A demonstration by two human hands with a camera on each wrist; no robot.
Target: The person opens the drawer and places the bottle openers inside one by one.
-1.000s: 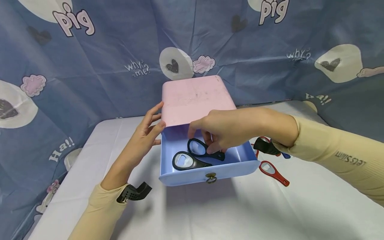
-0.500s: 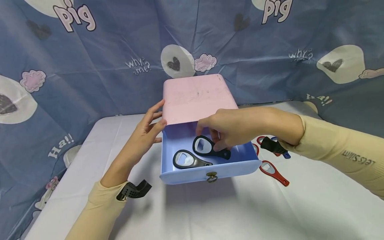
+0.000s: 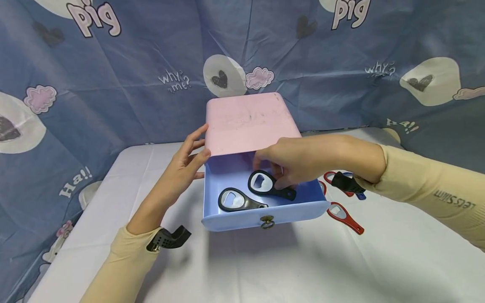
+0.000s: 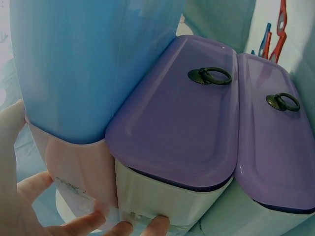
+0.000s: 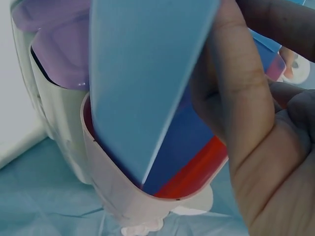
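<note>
A pink drawer case [image 3: 246, 122] has its blue drawer [image 3: 261, 216] pulled out toward me. Inside lie two black bottle openers: one at the front left [image 3: 236, 200], and a second bottle opener [image 3: 270, 185] further right under my right hand [image 3: 299, 162]. That hand reaches in from the right with curled fingers, its thumb tip on the opener's neck; some fingertips are hidden. My left hand [image 3: 178, 168] rests with spread fingers against the case's left side, thumb at the front corner. In the right wrist view, the drawer wall [image 5: 142, 73] blocks the openers.
On the white table [image 3: 303, 261], to the right, lie a red bottle opener [image 3: 345, 218] and several red and blue ones [image 3: 352, 194], partly hidden by my right wrist. The left wrist view shows purple drawers [image 4: 182, 118] with ring pulls below the blue one. A printed curtain [image 3: 151, 63] hangs behind.
My right hand has shifted right and the black bottle opener under it has moved right as well, its head now flatter beside the other opener. My left hand has kept its place on the case.
</note>
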